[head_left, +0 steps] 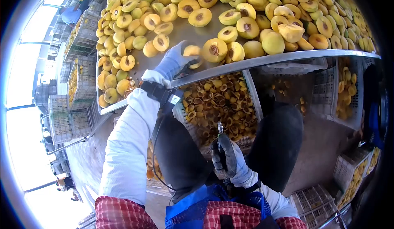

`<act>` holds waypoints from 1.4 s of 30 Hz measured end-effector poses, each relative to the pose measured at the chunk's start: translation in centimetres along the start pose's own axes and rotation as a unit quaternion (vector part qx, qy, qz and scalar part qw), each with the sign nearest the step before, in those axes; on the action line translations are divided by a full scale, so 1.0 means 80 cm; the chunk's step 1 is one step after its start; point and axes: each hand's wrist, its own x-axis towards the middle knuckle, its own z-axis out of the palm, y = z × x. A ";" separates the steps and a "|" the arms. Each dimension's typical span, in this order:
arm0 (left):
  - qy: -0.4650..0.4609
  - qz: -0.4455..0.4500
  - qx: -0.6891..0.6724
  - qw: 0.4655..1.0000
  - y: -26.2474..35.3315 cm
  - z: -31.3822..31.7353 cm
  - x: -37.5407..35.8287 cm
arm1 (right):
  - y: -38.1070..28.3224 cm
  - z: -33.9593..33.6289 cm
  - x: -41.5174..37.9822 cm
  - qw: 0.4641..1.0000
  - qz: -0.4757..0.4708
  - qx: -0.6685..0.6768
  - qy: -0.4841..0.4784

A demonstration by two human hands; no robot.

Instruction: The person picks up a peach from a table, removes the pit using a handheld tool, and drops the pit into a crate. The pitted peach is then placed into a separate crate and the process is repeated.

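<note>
Peach half (192,55), blurred while its neighbours look sharp, sits just inside the metal rim (254,63) of the counter (191,36), between the curled fingers and thumb of the left hand (177,61). Those fingers are bent partway round the fruit and have hold of it. The left wrist, strapped with a black box (156,91) and its cable, passes over the rim, so the edge lies right beneath it. Beyond the knuckles, a patch of grey metal gives the hand some room before the heaped peaches (135,7); on the right side, more halves (214,50) crowd close to the hand and almost up to the rim.

Well below the edge, the right hand (230,163), in a darkened glove, is folded tightly round a small metal tool (220,127), tip pointing up toward the counter. Open air separates that tip from the rim. Underneath, a crate (252,90) of hollowed fruit scraps (219,106) stands between the person's legs (279,143), its side wall near the knee on the right. Past that knee, floor (318,155) stretches toward stacked crates (349,175).
</note>
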 end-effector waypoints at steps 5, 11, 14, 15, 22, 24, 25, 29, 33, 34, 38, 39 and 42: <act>0.093 0.043 -0.288 0.952 0.086 0.021 -0.110 | -0.034 0.014 -0.007 0.980 -0.165 -0.107 0.017; 0.051 -0.071 -0.460 0.883 0.109 0.101 -0.237 | -0.035 0.020 -0.008 0.872 -0.243 -0.424 0.007; 0.094 -0.081 -0.510 0.851 0.107 0.124 -0.252 | -0.026 0.023 -0.015 0.839 -0.267 -0.475 0.001; 0.108 -0.077 -0.498 0.857 0.109 0.126 -0.256 | -0.022 0.022 -0.016 0.832 -0.276 -0.481 -0.002; 0.177 0.020 -0.388 0.904 0.111 0.131 -0.285 | 0.032 0.021 -0.016 0.877 -0.328 -0.349 -0.048; 0.167 0.034 -0.395 0.903 0.109 0.135 -0.293 | 0.040 0.013 -0.020 0.941 -0.210 -0.247 -0.092; 0.156 0.054 -0.404 0.900 0.102 0.139 -0.294 | 0.027 0.014 -0.031 0.966 -0.100 -0.205 -0.120; 0.018 -0.064 -0.560 0.826 0.083 0.144 -0.310 | 0.037 -0.004 -0.028 0.894 0.206 0.169 -0.360; 0.238 -0.197 -0.617 0.724 0.086 0.145 -0.328 | 0.033 0.003 -0.029 0.859 0.201 0.198 -0.428; 0.275 -0.109 -0.528 0.796 0.084 0.121 -0.339 | 0.032 0.001 -0.028 0.872 0.194 0.205 -0.401; 0.329 -0.116 0.084 0.933 -0.035 -0.002 -0.390 | 0.020 -0.008 -0.026 0.922 0.140 0.152 -0.327; 0.278 -0.179 0.205 0.921 -0.031 -0.024 -0.387 | 0.017 -0.002 -0.028 0.942 0.117 0.105 -0.296; 0.312 -0.103 0.216 0.919 -0.004 -0.031 -0.337 | 0.014 0.002 -0.017 0.965 0.102 0.029 -0.239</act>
